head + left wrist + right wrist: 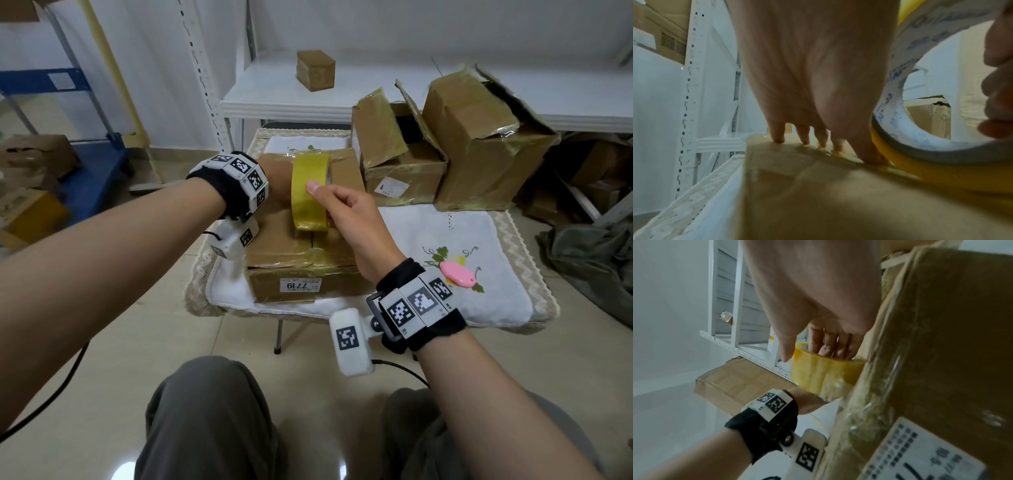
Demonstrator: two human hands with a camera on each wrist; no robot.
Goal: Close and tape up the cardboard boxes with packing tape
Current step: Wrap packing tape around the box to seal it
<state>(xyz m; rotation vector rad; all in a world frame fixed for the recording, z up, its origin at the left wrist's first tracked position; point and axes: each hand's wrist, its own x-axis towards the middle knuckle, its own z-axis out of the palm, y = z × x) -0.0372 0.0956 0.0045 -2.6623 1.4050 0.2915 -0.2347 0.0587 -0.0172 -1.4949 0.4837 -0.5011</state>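
My right hand [346,219] grips the roll [310,192] on the near box [291,246]; my left hand [813,81] presses fingertips flat. If that slips, tape could wrinkle off the seam.

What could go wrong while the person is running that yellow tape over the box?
The left hand presses on the box right beside the tape roll, so its fingers might get stuck under the strip. The right hand holds the roll upright on edge; if it tilts, the tape may run crooked off the seam.
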